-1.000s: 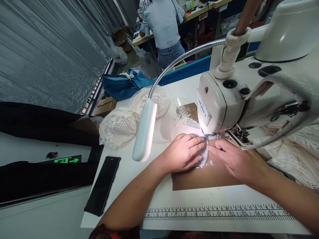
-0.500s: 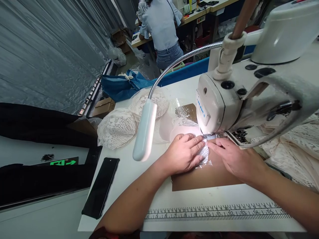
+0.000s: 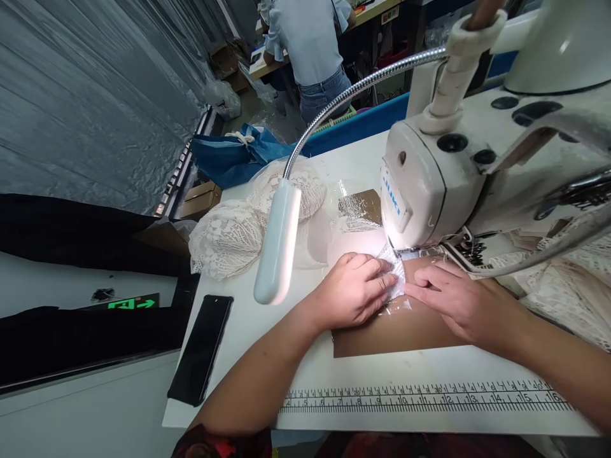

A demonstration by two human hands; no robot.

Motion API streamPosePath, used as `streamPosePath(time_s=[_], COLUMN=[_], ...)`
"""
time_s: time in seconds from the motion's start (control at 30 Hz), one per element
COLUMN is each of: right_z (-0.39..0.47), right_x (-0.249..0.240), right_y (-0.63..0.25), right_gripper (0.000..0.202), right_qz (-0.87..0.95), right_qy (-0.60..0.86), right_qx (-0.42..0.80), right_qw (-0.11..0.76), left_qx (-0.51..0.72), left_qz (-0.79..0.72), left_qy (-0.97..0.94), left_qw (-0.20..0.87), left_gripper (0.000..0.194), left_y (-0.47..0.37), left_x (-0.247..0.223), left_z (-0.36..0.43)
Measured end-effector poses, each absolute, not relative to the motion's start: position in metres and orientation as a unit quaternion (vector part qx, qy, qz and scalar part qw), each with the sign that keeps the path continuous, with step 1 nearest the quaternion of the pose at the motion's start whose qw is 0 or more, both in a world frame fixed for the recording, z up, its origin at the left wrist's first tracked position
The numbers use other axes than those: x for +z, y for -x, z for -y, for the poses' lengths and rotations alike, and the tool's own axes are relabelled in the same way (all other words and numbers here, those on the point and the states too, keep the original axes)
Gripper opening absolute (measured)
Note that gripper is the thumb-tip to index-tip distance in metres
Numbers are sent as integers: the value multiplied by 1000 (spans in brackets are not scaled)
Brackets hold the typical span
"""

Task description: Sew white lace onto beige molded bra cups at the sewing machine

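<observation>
My left hand (image 3: 360,289) lies flat over a small white lace piece (image 3: 397,280), its fingers stretched toward the sewing machine's needle area. A pale, smooth cup-shaped part (image 3: 356,245) with lace on it extends beyond those fingers. My right hand (image 3: 451,296) rests to the right of the lace piece; one digit reaches its edge, another is bent and apart. Between them I see no held thing. Under both hands is a brown sheet (image 3: 382,340). The sewing machine head (image 3: 420,191) stands just above and behind the fingertips, hiding part of the stitching spot.
A lamp (image 3: 277,248) on a bendable neck hangs left of my hands. Lace cups (image 3: 229,238) lie behind it. A black phone (image 3: 200,350) sits at the table's left, and a ruler strip (image 3: 429,401) runs along the front. Another person (image 3: 310,44) sits beyond.
The view has shifted slightly. The white lace piece shows further out from under the machine, toward me. My right hand's fingers have drawn back from the needle area and bent more.
</observation>
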State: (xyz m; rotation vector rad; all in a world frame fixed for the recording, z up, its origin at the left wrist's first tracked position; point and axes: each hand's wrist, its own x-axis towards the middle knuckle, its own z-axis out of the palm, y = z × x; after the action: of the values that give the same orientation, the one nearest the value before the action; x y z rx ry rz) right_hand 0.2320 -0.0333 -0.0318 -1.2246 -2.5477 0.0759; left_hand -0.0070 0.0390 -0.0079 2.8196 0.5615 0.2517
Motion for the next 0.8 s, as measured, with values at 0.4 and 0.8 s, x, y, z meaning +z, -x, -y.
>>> streamPosePath(time_s=[0.4, 0.8], right_z=[36, 36], right_x=[-33, -33], right_y=[-233, -236], right_gripper=[49, 41], right_qz=[893, 874], right_qy=[411, 427], right_qx=[56, 83], right_qw=[174, 216], left_qx=[59, 51], left_qz=[-180, -164], left_qy=[-976, -983], left_qw=[109, 64], left_gripper=[38, 32], left_y=[6, 5], left_x=[-9, -7], left_z=[-38, -35])
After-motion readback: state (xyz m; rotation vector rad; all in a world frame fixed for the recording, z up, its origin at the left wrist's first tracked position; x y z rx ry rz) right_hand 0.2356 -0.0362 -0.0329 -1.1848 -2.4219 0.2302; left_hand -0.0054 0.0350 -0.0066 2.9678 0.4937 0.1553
